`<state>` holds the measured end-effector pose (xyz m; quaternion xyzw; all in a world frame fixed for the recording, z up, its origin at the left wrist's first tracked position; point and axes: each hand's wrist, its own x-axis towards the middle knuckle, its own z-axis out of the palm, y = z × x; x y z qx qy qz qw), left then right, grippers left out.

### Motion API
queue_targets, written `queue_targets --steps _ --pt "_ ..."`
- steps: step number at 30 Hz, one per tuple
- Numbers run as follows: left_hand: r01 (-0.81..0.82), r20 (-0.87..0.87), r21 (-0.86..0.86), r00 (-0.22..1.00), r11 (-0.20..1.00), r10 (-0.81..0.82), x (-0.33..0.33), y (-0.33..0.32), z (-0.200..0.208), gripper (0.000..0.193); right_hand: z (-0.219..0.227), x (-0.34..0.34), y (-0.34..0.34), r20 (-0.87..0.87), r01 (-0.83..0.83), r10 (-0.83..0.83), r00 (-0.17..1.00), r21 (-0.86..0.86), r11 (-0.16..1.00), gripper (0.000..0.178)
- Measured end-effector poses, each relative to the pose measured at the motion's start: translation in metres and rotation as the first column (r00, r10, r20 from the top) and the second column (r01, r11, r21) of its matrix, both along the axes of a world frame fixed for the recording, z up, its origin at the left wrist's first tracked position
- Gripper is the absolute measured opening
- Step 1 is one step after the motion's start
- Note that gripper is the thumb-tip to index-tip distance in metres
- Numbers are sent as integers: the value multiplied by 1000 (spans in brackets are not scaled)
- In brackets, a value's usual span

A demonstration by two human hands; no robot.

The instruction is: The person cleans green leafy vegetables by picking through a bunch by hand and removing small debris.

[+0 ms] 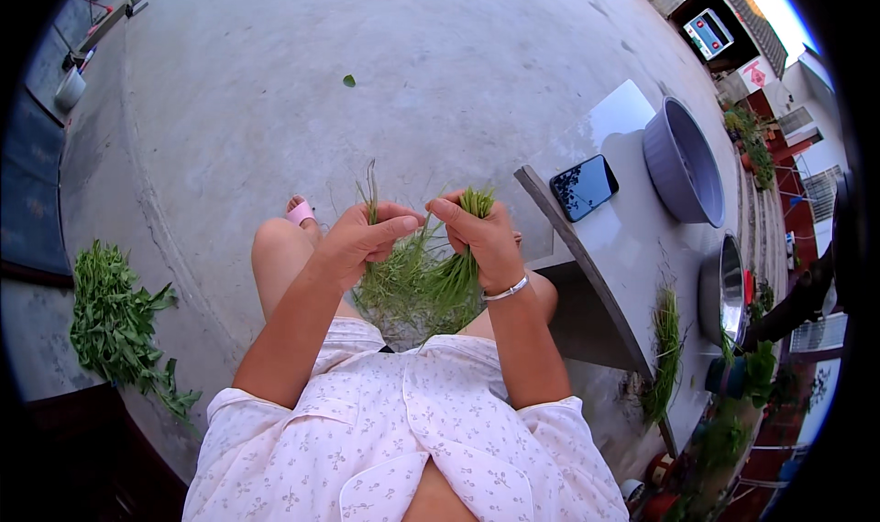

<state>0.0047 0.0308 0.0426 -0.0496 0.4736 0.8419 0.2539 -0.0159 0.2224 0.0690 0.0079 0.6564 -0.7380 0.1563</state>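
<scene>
In front of my lap, my right hand (484, 240) is closed around a bunch of thin green stalks (456, 279), whose tops stick up above the fist and whose long ends hang below it. My left hand (360, 242) is closed on a few thin stems (369, 187) that poke up past its fingers. Both thumbs point inward, and the fingertips nearly meet. Below the hands, between my knees, a loose pile of the same fine greens (390, 288) lies on the ground. A silvery bangle (506, 290) circles my right wrist.
At right stands a grey table (600, 247) with a phone (584, 187), a purple basin (680, 160), a steel bowl (724, 288) and more thin stalks (664, 348). Broad-leaved greens (115, 316) lie on the concrete floor (247, 91) at left. One leaf (349, 80) lies farther off.
</scene>
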Motion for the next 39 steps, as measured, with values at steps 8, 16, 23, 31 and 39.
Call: queue_targets --steps 8,16,23,31,39 --pt "46 35 131 998 990 -51 -1 5 -5 17 0 3 1 9 -55 55 998 -43 998 19" --pt "-16 65 120 998 993 9 1 5 -5 7 0 6 0 -1 -81 81 997 -74 994 17" --pt "-42 48 57 998 998 39 1 5 -2 8 -8 6 0 -73 -49 52 996 42 998 14" --pt "38 10 -57 999 998 -38 -6 -6 -7 9 -2 2 6 9 -97 97 995 94 991 15" --pt "62 -7 -44 998 997 -62 -5 -5 -8 13 2 3 2 -46 -99 102 994 59 993 17"
